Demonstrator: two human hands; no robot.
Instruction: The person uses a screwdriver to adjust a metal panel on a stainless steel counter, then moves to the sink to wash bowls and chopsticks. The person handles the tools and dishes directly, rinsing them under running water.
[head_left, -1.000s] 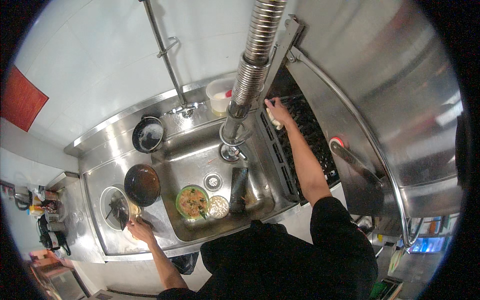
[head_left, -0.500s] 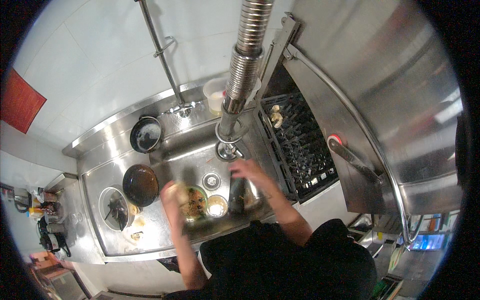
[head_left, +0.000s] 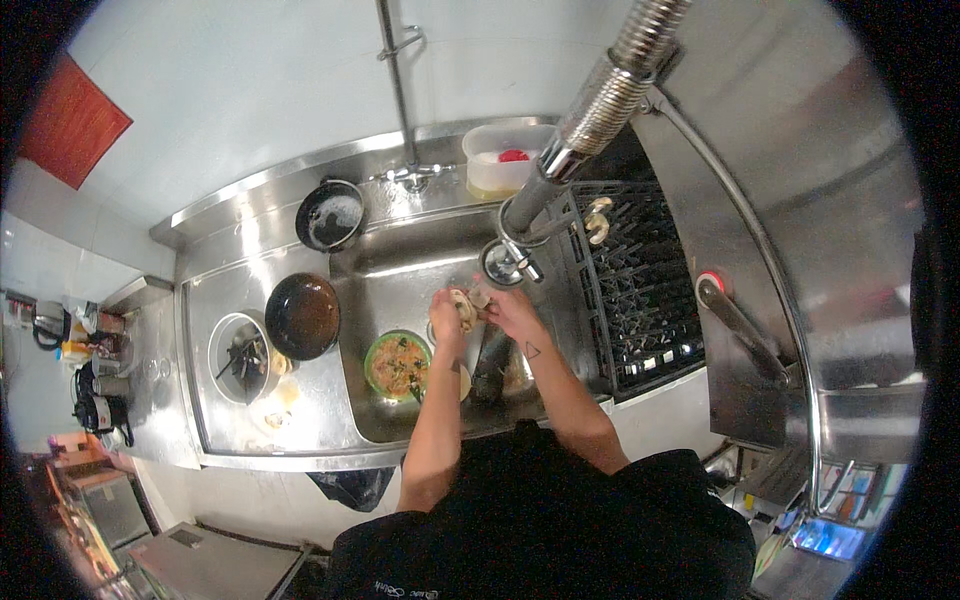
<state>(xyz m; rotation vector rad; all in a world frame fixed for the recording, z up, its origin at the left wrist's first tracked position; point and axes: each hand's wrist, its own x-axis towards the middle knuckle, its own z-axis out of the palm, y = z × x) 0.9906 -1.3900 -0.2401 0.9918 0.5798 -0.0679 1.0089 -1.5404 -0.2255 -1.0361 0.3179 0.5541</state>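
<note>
One pale, lumpy piece (head_left: 463, 309), above the sink (head_left: 390, 288), two o'clock from the green-rimmed bowl (head_left: 370, 352); left hand (head_left: 446, 320): fingers curled around it; right hand (head_left: 513, 311): close beside, grip not discernible; best steadied low, clear of the bowl.

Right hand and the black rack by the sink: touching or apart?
Apart. The head view shows the right hand over the sink, with bare steel visible between it and the black rack.
</note>
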